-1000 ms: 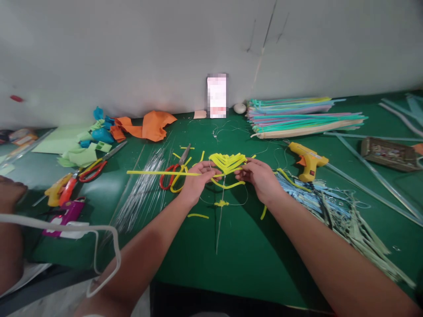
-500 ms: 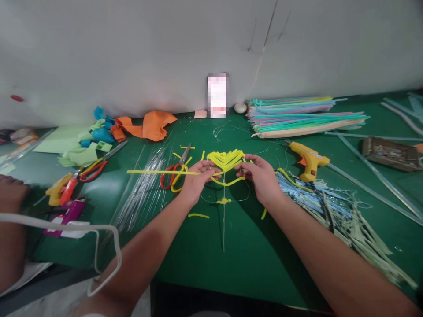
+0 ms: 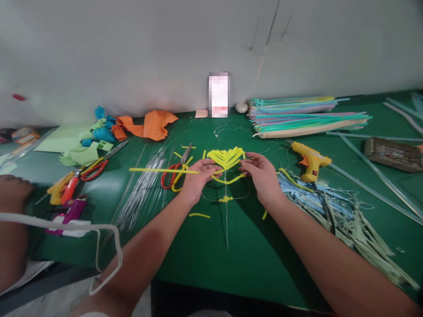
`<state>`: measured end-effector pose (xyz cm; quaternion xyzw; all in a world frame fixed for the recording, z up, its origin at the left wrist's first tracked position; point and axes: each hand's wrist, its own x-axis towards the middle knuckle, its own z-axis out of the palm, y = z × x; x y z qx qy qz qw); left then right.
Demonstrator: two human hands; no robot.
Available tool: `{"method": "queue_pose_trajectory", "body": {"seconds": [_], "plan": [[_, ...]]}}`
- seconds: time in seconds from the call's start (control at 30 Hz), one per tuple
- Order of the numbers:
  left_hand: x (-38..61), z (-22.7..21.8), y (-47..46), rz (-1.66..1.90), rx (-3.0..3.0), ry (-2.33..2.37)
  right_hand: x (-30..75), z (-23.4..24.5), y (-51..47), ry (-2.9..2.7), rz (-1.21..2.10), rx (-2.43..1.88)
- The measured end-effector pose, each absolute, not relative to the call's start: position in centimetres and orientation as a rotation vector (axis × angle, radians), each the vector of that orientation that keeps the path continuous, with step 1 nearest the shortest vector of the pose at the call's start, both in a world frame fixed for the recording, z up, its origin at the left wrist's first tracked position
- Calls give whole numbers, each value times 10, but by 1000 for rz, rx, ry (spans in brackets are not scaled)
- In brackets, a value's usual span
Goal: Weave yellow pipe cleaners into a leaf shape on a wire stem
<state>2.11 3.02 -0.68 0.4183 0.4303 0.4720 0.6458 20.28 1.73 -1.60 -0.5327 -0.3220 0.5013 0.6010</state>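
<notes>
Both hands meet over the middle of a green table [image 3: 238, 251]. Between them is a fan of woven yellow strips [image 3: 226, 157] on a thin wire stem [image 3: 226, 220] that runs toward me. My left hand [image 3: 196, 178] pinches the left side of the yellow piece, fingers closed on it. A long yellow strip [image 3: 158, 170] sticks out leftward from that hand. My right hand [image 3: 261, 176] grips the right side, fingers curled around the strips. A small yellow knot [image 3: 225, 199] sits on the stem below the fan.
Red-handled scissors [image 3: 173, 171] and a bundle of thin wires [image 3: 142, 189] lie left of my hands. A yellow glue gun [image 3: 310, 159] and pale blue and green strips [image 3: 337, 209] are at right. Stacked coloured strips [image 3: 304, 115] lie behind. Another person's arm [image 3: 13, 220] is at far left.
Both hands and the yellow piece shifted slightly away from me and to the right; the grip looks unchanged.
</notes>
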Motion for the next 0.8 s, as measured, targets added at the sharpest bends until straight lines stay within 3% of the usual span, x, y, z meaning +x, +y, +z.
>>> {"method": "queue_pose_trajectory", "body": {"seconds": [0.53,0.8], "plan": [[20,-12,31,1104,1002,965,205,-18,19,-799,1146,-1258],[21,-11,29,1072,1039,964,206,-28,19,-1051,939,-1305]]}}
